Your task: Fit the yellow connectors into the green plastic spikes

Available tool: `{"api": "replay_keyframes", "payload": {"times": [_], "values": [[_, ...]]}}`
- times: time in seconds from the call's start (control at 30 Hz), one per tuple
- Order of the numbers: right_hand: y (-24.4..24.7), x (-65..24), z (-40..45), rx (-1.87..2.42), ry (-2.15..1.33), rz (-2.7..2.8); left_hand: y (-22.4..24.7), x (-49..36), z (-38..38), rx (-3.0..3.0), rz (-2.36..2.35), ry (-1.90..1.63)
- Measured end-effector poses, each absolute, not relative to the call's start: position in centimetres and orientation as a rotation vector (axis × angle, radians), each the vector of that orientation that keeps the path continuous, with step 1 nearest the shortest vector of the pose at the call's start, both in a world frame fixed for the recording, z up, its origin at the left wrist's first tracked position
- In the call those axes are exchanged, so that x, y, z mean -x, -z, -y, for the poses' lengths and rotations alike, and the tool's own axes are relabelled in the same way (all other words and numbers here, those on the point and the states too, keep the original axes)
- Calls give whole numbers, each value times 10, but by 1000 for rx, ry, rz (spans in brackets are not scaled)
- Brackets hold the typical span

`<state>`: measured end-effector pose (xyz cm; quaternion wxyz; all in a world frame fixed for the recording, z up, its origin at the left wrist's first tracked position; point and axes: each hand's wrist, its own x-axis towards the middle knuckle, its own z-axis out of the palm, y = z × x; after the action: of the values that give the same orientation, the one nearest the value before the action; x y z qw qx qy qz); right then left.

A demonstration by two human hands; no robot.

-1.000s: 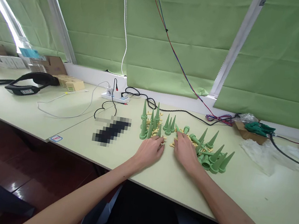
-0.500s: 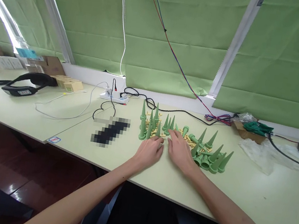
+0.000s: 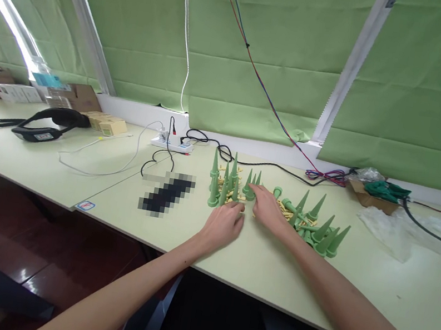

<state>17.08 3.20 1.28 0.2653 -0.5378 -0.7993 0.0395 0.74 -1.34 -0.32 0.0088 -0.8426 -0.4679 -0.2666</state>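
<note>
Green cones (image 3: 213, 196) seem light, stiff, best taken low; whether left hand (image 3: 222, 224) or right hand (image 3: 269, 211) pinches anything, I cannot tell

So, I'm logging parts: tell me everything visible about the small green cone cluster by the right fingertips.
The small green cone cluster has three visible slim, plastic-looking cones, pointed above wider bases. They stand upright, close together, on the pale table. The right hand partly covers them; contact is unclear.
</note>
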Motion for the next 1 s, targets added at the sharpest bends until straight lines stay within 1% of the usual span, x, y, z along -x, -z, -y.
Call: {"api": "replay_keyframes", "payload": {"times": [0.17, 0.4, 0.53, 0.7, 0.83, 1.0], "values": [[-17, -171, -31, 1403, -106, 2127, 1, -8, 16, 2646, 1510, 888], [-32, -176, 1, 1350, -18, 2136, -3, -10, 17, 2689, 1603, 1181], [-34, -178, 16, 1309, 79, 2228, -3, -10, 16, 2686, 1624, 1253], [-27, -181, 24, 1146, 158, 2365, -1, -8, 13, 2714, 1560, 1270], [-20, -184, 27, 1028, 105, 2350, -1, -7, 12, 2739, 1551, 1220], [-18, -186, 25, 1133, -4, 2123, -3, -7, 13, 2697, 1605, 1173]]}}
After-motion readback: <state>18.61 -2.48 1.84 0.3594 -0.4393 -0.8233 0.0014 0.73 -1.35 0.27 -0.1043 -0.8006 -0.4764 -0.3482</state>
